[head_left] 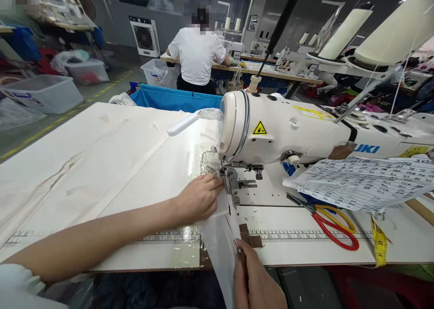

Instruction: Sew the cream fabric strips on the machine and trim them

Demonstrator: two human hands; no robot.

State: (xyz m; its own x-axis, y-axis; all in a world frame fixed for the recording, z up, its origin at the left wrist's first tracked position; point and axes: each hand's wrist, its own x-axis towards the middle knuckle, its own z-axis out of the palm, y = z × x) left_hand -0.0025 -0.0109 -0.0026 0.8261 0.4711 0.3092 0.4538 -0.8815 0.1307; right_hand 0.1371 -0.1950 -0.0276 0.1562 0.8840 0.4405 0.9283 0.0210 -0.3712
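Observation:
At the white sewing machine [271, 128], my left hand [200, 196] is closed, its fingertips pinching the sheer white fabric [217, 236] right beside the presser foot [223, 170]. The fabric runs from the needle area toward me and drops over the table's front edge. My right hand [259, 279] is wrapped round the brown handle of a thin metal awl [241, 255]. Its slim shaft points up along the fabric toward the machine's metal guide [230, 196]. The awl's tip is hard to make out against the fabric.
On the right lie scissors [335, 225] with red and yellow handles, a yellow tape measure [379, 245] and a handwritten sheet [359, 182]. A ruler strip [281, 236] crosses the tabletop. A blue cloth bin [179, 97] stands behind; beyond it sits a person [200, 56] in white.

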